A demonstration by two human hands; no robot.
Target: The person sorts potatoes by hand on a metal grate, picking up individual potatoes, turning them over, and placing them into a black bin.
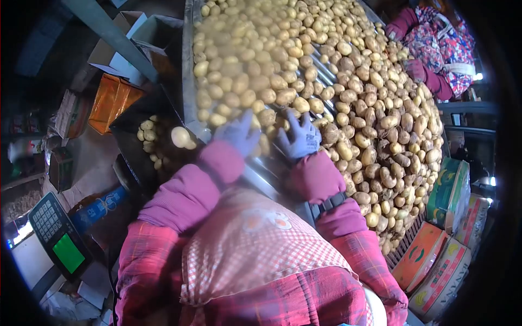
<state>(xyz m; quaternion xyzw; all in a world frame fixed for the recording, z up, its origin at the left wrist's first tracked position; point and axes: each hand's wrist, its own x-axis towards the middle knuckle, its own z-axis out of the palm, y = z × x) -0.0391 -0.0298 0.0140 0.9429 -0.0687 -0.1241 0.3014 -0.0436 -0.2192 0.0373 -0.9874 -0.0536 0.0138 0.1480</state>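
Note:
Both my hands wear pale grey-lavender gloves and reach over the near edge of a roller table heaped with potatoes (375, 130). My left hand (239, 133), slightly blurred, is at the table's left corner beside several potatoes, its fingers stretched forward and apart. My right hand (299, 137) lies palm down just right of it, fingers spread and touching potatoes by the metal rollers (324, 70). To the left of my left hand, a pale potato (180, 137) shows over a dark bin (147, 106) with more potatoes inside.
Across the table at upper right, another person's sleeve (436, 84) and gloved hand (416, 70) reach toward the potatoes. A scale with a green display (69, 253) stands at lower left. Cardboard boxes (439, 277) sit at lower right; a metal post (111, 38) slants at upper left.

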